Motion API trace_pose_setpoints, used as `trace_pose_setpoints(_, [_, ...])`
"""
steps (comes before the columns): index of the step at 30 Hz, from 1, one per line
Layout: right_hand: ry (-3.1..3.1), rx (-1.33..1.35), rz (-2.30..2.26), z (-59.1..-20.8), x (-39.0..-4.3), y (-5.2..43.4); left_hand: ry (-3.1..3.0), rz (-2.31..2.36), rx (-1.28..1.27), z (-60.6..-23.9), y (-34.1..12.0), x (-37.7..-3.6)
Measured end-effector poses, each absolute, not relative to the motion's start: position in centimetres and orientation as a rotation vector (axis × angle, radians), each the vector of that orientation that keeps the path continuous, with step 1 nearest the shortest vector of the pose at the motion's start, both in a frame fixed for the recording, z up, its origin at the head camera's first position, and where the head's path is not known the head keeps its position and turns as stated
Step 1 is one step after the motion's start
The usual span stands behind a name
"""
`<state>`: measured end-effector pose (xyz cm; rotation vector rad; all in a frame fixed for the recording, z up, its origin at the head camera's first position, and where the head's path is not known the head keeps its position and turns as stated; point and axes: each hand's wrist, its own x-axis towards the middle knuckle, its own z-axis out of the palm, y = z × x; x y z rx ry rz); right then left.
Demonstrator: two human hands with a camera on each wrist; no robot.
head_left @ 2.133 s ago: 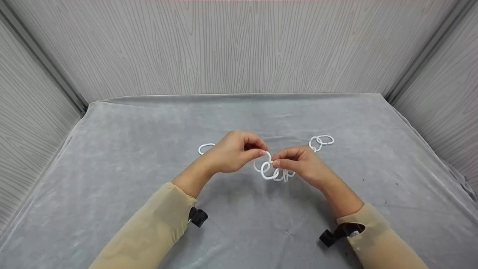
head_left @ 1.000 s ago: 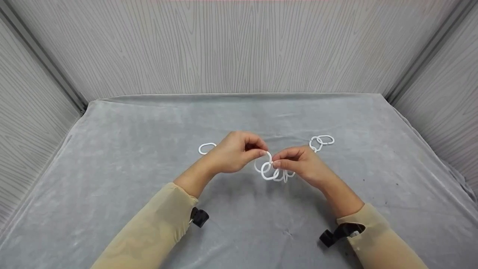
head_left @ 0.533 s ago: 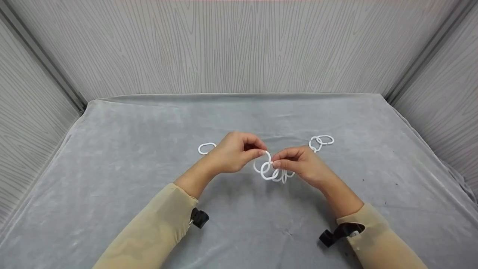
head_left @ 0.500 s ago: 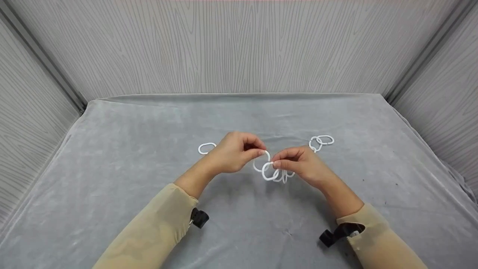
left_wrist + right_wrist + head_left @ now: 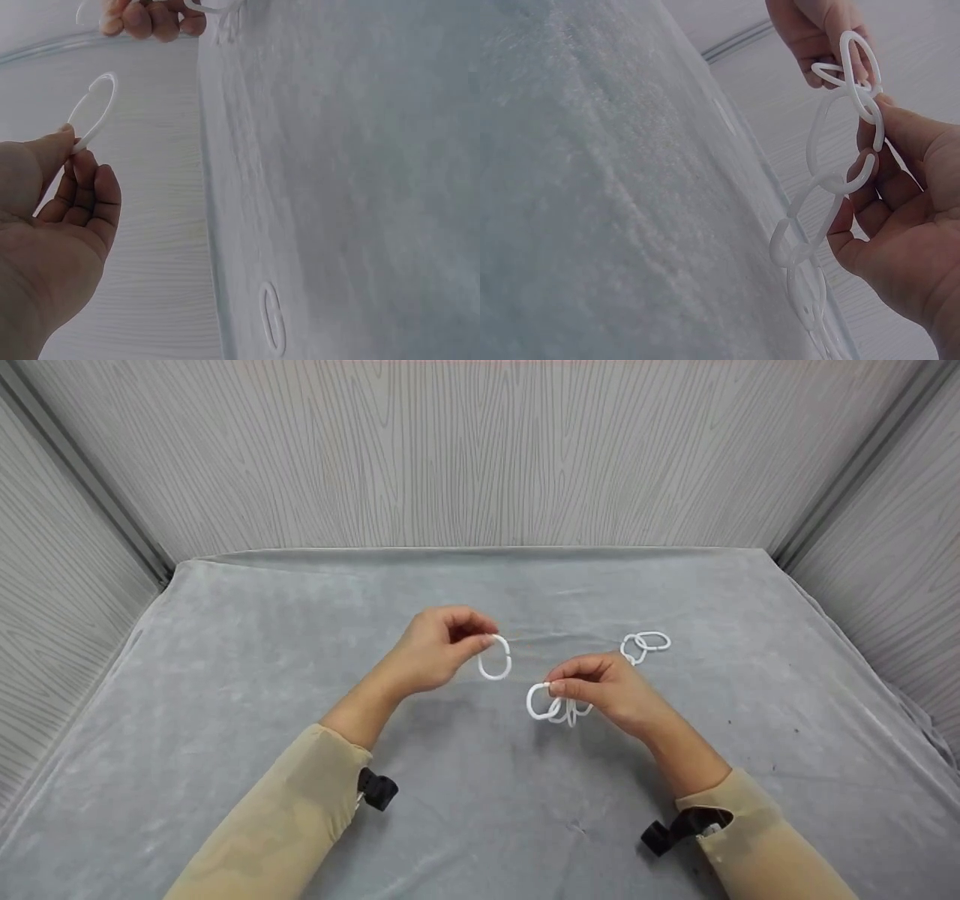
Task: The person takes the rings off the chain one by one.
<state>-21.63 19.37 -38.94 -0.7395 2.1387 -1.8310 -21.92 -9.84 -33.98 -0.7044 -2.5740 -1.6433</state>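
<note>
In the head view my left hand pinches one white plastic chain link between thumb and fingers. That link hangs apart from the others, a small gap showing in its side. Lower and to the right, my right hand pinches the end of a white plastic chain. Several joined links hang below the fingers in the right wrist view, some with open gaps. Part of the chain is hidden behind the right hand.
The chain's far end lies on the grey cloth beyond the right hand. A loose white link rests on the cloth in the left wrist view; the left hand hides it in the head view. Pale wood-grain panels enclose the table.
My left hand has moved left and away from me with its link, which has come apart from the chain. The right hand has stayed in place, holding the chain.
</note>
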Motion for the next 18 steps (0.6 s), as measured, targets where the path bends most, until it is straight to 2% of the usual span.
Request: trace_pose_setpoints(18, [2.154,-0.760,-1.824,-38.9,-21.6,19.4,-2.609,-1.691,-0.420,-37.7,-15.0,-23.4])
